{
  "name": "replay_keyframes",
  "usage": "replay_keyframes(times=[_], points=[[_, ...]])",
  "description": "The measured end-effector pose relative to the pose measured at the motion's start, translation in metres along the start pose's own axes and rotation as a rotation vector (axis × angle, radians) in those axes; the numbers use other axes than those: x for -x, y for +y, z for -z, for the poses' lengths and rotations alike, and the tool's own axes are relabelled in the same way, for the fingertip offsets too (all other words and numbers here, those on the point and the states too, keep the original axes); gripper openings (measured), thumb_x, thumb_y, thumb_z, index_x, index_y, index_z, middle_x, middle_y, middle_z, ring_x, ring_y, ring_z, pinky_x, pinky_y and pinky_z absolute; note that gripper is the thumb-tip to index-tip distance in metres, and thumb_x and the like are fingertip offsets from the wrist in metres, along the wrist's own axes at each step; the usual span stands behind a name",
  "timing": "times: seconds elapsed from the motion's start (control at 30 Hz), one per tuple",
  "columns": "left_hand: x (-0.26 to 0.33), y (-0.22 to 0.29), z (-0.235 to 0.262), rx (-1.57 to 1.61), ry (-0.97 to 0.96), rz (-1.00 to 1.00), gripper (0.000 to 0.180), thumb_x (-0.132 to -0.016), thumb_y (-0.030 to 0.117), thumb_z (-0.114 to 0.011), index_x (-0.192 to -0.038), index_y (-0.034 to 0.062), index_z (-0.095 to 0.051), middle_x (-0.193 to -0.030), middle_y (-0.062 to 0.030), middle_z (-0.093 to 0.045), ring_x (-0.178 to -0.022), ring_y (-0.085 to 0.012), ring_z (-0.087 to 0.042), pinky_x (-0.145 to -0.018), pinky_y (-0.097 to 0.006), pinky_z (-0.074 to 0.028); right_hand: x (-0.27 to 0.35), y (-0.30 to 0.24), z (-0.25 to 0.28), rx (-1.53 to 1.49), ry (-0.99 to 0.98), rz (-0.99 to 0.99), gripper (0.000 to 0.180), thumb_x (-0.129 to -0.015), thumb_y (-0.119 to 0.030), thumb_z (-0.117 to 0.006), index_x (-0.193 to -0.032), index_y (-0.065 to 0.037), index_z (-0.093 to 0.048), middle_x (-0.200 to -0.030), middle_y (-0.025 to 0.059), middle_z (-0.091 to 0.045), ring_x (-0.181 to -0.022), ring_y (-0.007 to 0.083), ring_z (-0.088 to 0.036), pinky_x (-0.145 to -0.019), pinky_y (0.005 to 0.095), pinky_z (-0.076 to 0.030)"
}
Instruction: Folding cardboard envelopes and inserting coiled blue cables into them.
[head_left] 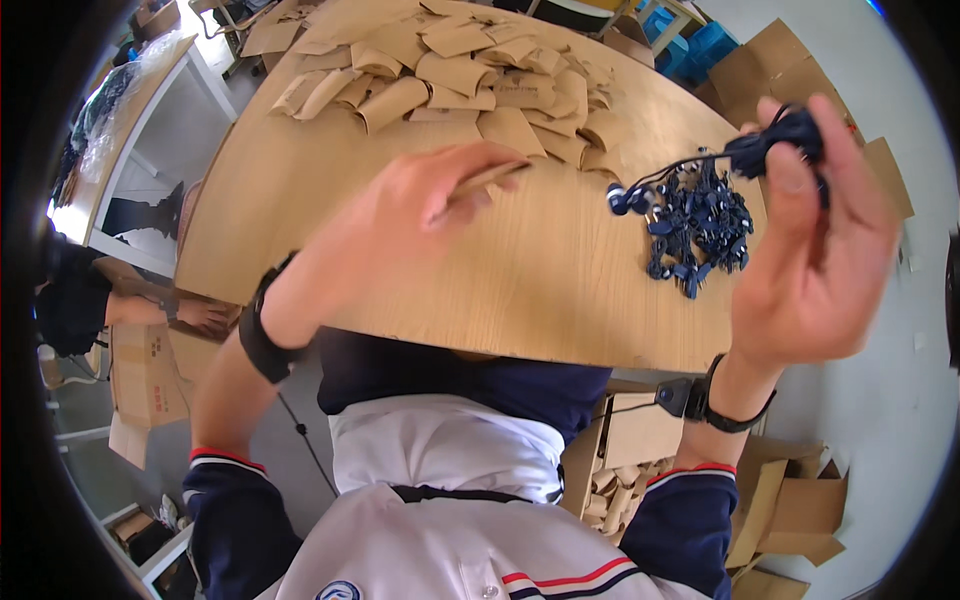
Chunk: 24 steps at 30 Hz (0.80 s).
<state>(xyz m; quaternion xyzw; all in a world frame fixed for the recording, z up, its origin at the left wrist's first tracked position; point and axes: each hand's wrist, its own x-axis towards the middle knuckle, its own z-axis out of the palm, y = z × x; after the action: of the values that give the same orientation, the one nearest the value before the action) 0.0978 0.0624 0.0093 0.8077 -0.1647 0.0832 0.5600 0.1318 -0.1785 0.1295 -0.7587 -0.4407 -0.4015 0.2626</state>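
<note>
Tan paper sleeves (pixel 470 70) heaped across table (pixel 420 250), right hand (pixel 815 245) gripping dark earphones (pixel 775 145)

My wooden tabletop (pixel 330 210) is pale brown with a curved near edge. A wide heap of flat brown paper sleeves (pixel 470 75) covers its far part, overlapping one another. Toward the right, near the edge, lies a small pile of dark blue earphones (pixel 700 225), tangled together, apart from the sleeves.

Bright, even daylight, glare upper left; fisheye bends edges w/ black vignette; hands slightly blurred.
</note>
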Motion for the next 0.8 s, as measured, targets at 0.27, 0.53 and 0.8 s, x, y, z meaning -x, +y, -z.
replay_keyframes(times=[0.27,0.53,0.8], points=[[0.032,0.054,-0.053,0.333,-0.114,0.042,0.028,-0.082,0.008,-0.065,-0.109,0.001,-0.059,-0.099,-0.0035,-0.062,-0.092,-0.0117,-0.057,-0.086,-0.026,-0.045,-0.03,0.019,-0.042,-0.827,-0.018,0.482,0.036,-0.098,-0.021,-0.056,-0.117,0.009,-0.051,-0.097,0.0256,-0.067,-0.08,0.0262,-0.072,-0.063,0.0301,-0.06],[0.042,0.054,-0.064,0.383,-0.137,-0.15,0.025,-0.077,0.002,-0.072,-0.099,0.0029,-0.061,-0.091,-0.0041,-0.064,-0.083,-0.014,-0.06,-0.075,-0.028,-0.046,0.002,-0.001,-0.057,-0.714,0.051,0.031,0.031,-0.097,-0.012,-0.055,-0.117,0.012,-0.053,-0.097,0.0289,-0.066,-0.08,0.0288,-0.07,-0.071,0.0369,-0.06],[0.044,0.051,-0.063,0.493,-0.009,0.008,0.023,-0.081,0.007,-0.069,-0.1,-0.0008,-0.059,-0.087,-0.0053,-0.062,-0.083,-0.0101,-0.056,-0.081,-0.026,-0.046,0.026,-0.019,-0.032,-0.831,0.043,0.079,0.043,-0.097,-0.017,-0.055,-0.133,0.006,-0.044,-0.103,0.0333,-0.064,-0.078,0.036,-0.069,-0.07,0.0459,-0.059]])
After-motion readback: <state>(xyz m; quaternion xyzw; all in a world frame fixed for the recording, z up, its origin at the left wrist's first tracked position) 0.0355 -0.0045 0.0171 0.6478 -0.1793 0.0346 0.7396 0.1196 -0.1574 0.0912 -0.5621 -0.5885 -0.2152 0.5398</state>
